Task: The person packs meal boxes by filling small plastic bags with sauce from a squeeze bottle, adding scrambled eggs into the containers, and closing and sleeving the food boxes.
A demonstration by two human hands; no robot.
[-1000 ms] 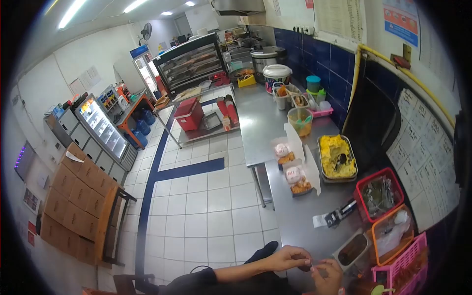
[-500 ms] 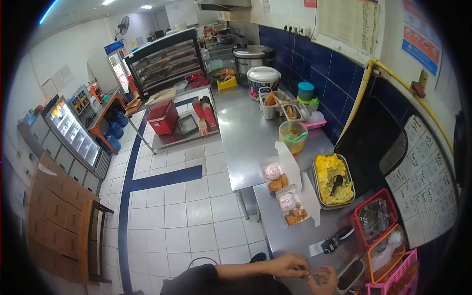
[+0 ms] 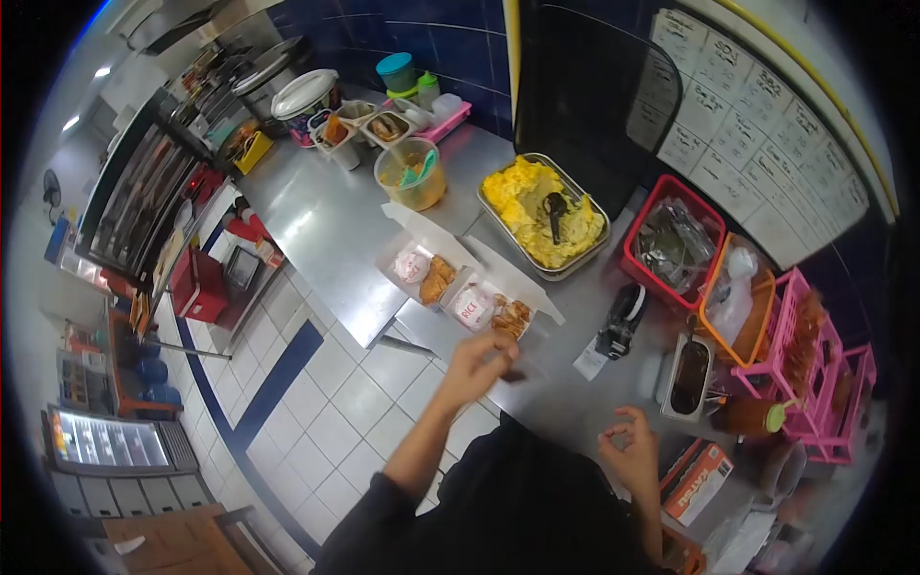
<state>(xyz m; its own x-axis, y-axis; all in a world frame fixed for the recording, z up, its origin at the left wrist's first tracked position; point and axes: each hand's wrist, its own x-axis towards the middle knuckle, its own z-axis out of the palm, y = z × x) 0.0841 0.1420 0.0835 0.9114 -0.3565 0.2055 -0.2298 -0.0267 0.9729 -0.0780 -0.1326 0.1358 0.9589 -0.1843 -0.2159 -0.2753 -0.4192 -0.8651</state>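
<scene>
My left hand (image 3: 479,372) is over the front edge of the steel counter, just below the food boxes, its fingers closed around a small dark item too blurred to name. The nearer open box holds a wrapped rice portion (image 3: 471,307) and fried chicken (image 3: 510,316). Beside it, another open box has a wrapped portion (image 3: 411,266) and chicken (image 3: 438,279). My right hand (image 3: 632,448) is raised, fingers curled and apart, holding nothing visible, left of an orange-and-white carton (image 3: 698,482). A black label device (image 3: 623,321) with a paper slip lies between the hands, farther back.
A metal tray of yellow food (image 3: 546,213) with a black scoop sits behind the boxes. At the right are a red basket (image 3: 674,240), an orange basket (image 3: 738,299), a sauce pan (image 3: 689,376) and pink racks (image 3: 791,335). A tub (image 3: 412,174) stands at the back.
The view has turned right and down toward the counter. My hands, close together before, are now apart; the left has moved toward the food boxes with the small dark item.
</scene>
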